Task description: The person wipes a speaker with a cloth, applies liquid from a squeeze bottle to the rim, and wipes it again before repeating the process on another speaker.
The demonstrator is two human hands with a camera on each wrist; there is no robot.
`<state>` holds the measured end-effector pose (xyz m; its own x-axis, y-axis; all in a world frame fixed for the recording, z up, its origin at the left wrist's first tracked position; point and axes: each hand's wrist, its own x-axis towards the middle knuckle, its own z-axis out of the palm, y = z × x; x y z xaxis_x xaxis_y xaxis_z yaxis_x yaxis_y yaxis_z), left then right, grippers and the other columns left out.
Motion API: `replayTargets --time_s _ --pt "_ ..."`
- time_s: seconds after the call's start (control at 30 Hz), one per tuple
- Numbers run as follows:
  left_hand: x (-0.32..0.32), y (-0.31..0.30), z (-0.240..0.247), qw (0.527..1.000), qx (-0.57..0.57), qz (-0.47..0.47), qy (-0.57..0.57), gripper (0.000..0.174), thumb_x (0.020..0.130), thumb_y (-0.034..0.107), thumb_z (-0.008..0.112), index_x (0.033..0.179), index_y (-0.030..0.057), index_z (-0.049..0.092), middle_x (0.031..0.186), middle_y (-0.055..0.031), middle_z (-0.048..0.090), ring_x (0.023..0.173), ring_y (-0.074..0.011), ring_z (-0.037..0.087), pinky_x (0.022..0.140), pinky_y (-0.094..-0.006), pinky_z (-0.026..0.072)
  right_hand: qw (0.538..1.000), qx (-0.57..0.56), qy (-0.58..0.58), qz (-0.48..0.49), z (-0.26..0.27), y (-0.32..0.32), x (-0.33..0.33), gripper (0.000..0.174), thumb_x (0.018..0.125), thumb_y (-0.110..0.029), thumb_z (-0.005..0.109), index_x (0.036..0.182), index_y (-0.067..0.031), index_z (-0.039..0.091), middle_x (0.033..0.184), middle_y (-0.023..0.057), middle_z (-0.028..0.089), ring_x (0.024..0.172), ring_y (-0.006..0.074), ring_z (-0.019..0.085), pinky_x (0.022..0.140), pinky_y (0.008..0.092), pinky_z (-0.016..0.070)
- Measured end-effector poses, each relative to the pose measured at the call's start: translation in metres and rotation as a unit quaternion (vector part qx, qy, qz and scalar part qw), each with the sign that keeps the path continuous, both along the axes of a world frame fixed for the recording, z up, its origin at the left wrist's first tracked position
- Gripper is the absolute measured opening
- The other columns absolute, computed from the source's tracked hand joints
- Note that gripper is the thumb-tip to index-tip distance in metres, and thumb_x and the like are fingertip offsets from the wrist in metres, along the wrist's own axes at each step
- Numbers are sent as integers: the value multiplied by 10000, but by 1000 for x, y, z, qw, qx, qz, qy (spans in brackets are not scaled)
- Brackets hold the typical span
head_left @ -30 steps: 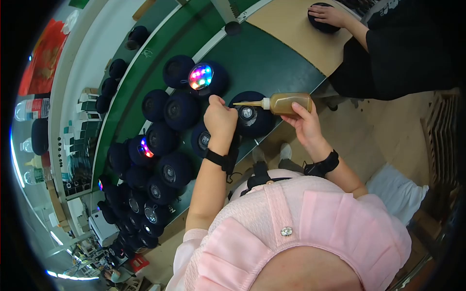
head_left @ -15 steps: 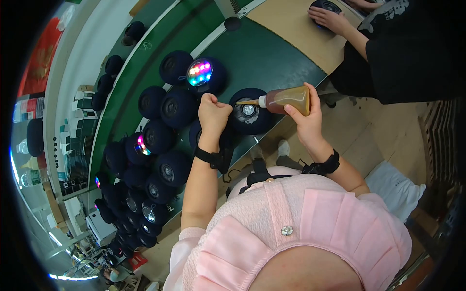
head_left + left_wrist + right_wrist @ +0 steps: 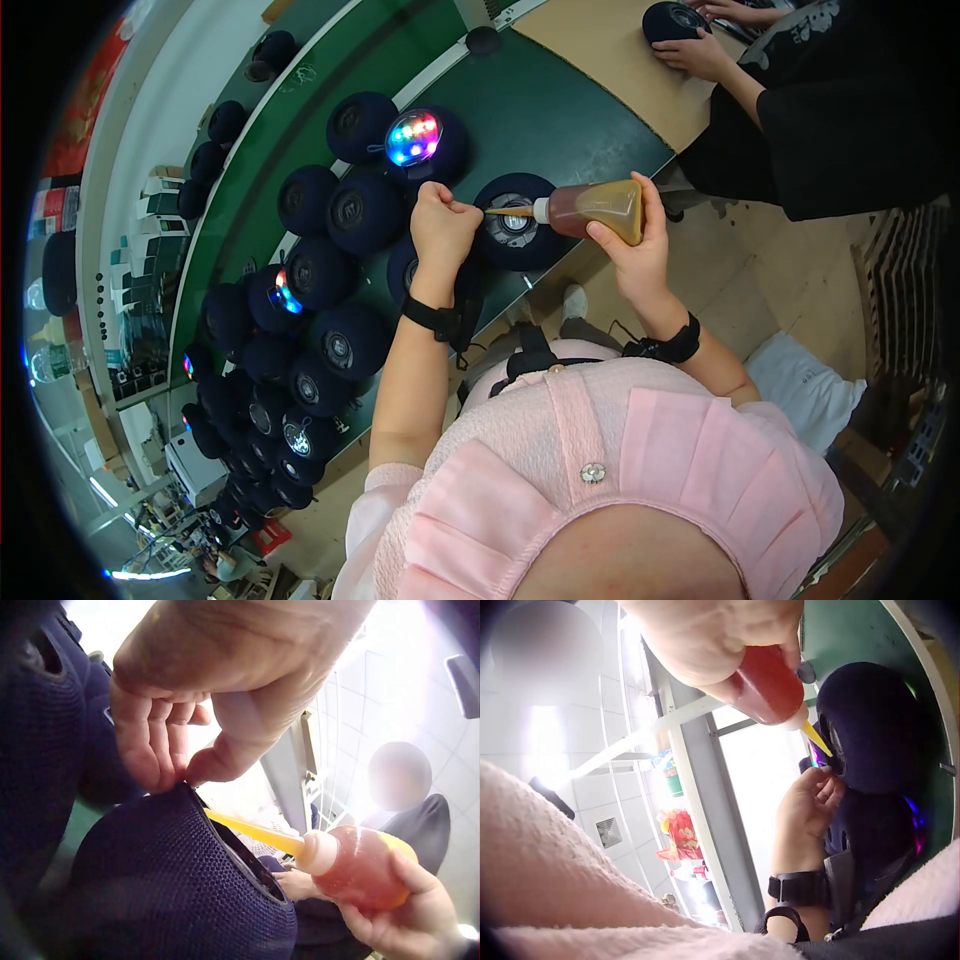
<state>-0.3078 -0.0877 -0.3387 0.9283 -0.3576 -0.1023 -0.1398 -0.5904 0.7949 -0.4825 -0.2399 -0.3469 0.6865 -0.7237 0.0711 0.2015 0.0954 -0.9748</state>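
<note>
In the head view a round dark-blue fabric speaker (image 3: 518, 258) lies face up near the bench edge. My left hand (image 3: 443, 238) is at its left rim; in the left wrist view, thumb and forefinger of that hand (image 3: 247, 660) pinch the fabric edge (image 3: 176, 862). My right hand (image 3: 642, 255) grips a squeeze bottle (image 3: 600, 208) of amber liquid, tilted sideways. Its thin yellow nozzle (image 3: 251, 831) points inside the rim, close to the pinched edge. The right wrist view shows the nozzle tip (image 3: 821, 740) at the rim too; whether it touches is unclear.
Several similar speakers (image 3: 352, 340) crowd the green bench to the left. One with lit coloured lights (image 3: 413, 138) stands just behind my left hand. At the upper right, a person in black (image 3: 840, 130) handles another speaker (image 3: 672, 24) on a tan board (image 3: 590, 50).
The bottle has come down and left, its nozzle now inside the rim, with my right fingers around its base. My left hand has shifted slightly left. The other person's speaker has turned.
</note>
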Motion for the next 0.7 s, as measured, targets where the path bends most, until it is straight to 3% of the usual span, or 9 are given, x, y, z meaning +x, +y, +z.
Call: replayTargets --time_s 0.23,0.3,0.33,0.4,0.43,0.5,0.57,0.63,0.7 --pt "2 1 -3 1000 -5 -4 4 305 629 -30 636 805 49 400 619 -52 598 568 -102 552 556 -222 429 1000 9 14 -9 -7 0 -7 699 759 -44 724 1338 -47 331 1128 88 526 1038 164 538 892 305 457" --pt "2 2 -4 1000 -6 -7 1 308 636 -32 640 806 50 397 619 -46 596 569 -99 552 558 -219 429 978 208 -7 -18 -2 -1 -8 635 784 -65 694 1319 -53 351 1143 97 525 1043 177 546 851 351 496" --pt "2 3 -7 999 -33 -15 19 312 653 -29 651 826 47 403 663 -56 603 586 -104 558 563 -225 439 978 206 -9 -17 -4 -3 -8 635 784 -65 694 1319 -53 351 1143 97 525 1043 177 546 851 351 496" --pt "-1 8 -14 997 -62 -23 33 316 671 -25 662 847 45 409 707 -66 610 602 -109 565 568 -230 448 946 323 22 4 -15 -12 -11 515 822 -129 655 1270 -63 411 1143 110 539 1025 215 562 797 378 526" --pt "-4 12 -17 996 -80 -5 46 315 702 -16 658 885 45 409 799 -83 609 662 -121 578 580 -245 468 947 320 20 7 -23 -15 -13 515 822 -129 655 1270 -63 411 1143 110 539 1025 215 562 797 378 526" --pt "-17 22 -11 993 -102 17 54 314 733 -7 654 923 46 409 891 -101 607 721 -134 590 592 -260 488 890 452 38 49 -36 -19 -15 429 850 -208 624 1222 -66 464 1133 119 555 990 250 576 776 360 530" --pt "-42 35 11 956 -201 27 214 350 776 14 631 1041 50 406 1048 -126 563 854 -176 594 646 -306 532 880 470 49 45 -39 -17 -15 394 862 -242 606 1196 -65 494 1130 134 564 987 275 576 778 363 535" --pt "-69 43 36 904 -208 35 372 421 800 29 616 1150 50 384 1113 -134 535 933 -200 582 709 -346 551 808 584 33 69 -51 -20 -16 406 861 -249 607 1198 -52 495 1138 155 558 1005 298 565 780 365 540" --pt "-86 46 33 872 -175 6 458 683 813 39 606 1377 53 221 1226 -179 435 1025 -243 541 787 -414 542 791 603 41 92 -48 -19 -17 423 871 -284 589 1202 -38 494 1152 179 544 1007 334 554 774 355 545"
